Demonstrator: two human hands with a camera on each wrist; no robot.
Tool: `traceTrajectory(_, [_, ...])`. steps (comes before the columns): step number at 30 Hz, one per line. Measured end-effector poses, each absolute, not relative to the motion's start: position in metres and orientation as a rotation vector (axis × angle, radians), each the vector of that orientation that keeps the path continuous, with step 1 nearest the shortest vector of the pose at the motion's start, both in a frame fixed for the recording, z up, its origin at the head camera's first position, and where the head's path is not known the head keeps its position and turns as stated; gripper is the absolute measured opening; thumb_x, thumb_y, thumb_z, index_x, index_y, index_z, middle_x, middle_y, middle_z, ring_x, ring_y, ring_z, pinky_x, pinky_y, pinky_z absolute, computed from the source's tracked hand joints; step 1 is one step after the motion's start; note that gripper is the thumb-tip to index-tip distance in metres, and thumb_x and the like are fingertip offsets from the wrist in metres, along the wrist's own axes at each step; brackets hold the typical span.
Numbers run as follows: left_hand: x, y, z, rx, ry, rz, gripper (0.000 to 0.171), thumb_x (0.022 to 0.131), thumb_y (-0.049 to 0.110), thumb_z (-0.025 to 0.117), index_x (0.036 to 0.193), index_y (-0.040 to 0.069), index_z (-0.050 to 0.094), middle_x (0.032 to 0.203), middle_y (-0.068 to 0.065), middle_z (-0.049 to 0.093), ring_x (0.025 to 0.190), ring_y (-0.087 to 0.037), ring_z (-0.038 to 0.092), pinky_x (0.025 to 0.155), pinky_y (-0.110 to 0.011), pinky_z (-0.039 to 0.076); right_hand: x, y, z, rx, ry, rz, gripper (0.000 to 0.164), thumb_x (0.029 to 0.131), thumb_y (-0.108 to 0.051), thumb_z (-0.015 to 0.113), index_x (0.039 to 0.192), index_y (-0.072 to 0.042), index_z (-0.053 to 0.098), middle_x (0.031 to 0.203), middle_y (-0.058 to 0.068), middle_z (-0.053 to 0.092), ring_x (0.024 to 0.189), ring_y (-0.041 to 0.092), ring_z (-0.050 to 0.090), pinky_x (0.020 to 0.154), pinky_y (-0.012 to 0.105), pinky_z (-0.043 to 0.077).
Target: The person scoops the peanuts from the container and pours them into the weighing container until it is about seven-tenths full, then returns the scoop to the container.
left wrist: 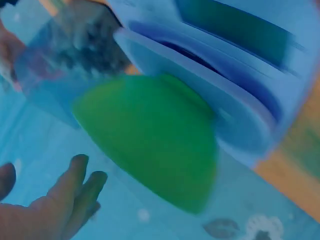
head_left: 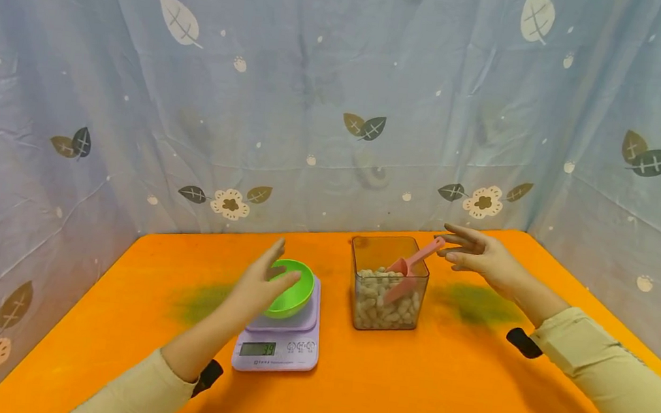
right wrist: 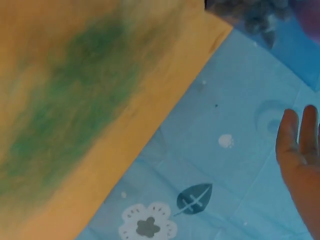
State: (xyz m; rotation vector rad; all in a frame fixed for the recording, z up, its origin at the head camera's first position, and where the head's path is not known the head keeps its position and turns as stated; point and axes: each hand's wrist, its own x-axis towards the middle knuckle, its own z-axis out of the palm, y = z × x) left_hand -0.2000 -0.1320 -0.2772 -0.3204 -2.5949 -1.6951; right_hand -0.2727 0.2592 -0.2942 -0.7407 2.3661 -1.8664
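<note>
A green bowl (head_left: 294,295) stands on a lilac kitchen scale (head_left: 276,360) with a lit display. My left hand (head_left: 265,283) hovers at the bowl's left side, thumb and fingers spread; the left wrist view shows a gap between the fingers (left wrist: 75,185) and the bowl (left wrist: 150,135). To the right of the scale, a clear square container (head_left: 387,297) is partly filled with peanuts in their shells (head_left: 377,309). A pink scoop (head_left: 421,254) leans in it, handle up over the right rim. My right hand (head_left: 479,255) is beside that handle, fingers extended and holding nothing.
The orange tabletop (head_left: 362,386) bears green stains on the left and right. A pale blue curtain (head_left: 339,102) with leaf and flower prints hangs behind it and on both sides. A black band (head_left: 524,343) shows at the right wrist, another (head_left: 208,378) at the left.
</note>
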Motion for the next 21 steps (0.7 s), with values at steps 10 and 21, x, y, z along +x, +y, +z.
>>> traceTrajectory(10, [-0.202, -0.082, -0.280, -0.316, -2.594, -1.953, 0.073, 0.099, 0.016, 0.059, 0.157, 0.011, 0.014, 0.158, -0.020, 0.020, 0.137, -0.041, 0.033, 0.106, -0.051, 0.040, -0.272, 0.244, -0.297, -0.636, 2.091, -2.093, 0.061, 0.095, -0.001, 0.060, 0.148, 0.006, 0.031, 0.112, -0.013, 0.067, 0.101, 0.006, 0.063, 0.087, 0.023, 0.053])
traceTrajectory(21, [-0.223, -0.048, -0.286, -0.201, -2.503, -2.167, 0.071, 0.099, 0.017, 0.059, 0.156, 0.010, 0.017, 0.158, -0.018, 0.021, 0.143, -0.034, 0.024, 0.110, -0.051, 0.035, -0.269, 0.231, -0.297, -0.571, 1.928, -2.250, 0.043, 0.091, 0.001, 0.065, 0.133, -0.006, 0.059, 0.105, -0.004, 0.072, 0.098, 0.008, 0.066, 0.088, 0.019, 0.052])
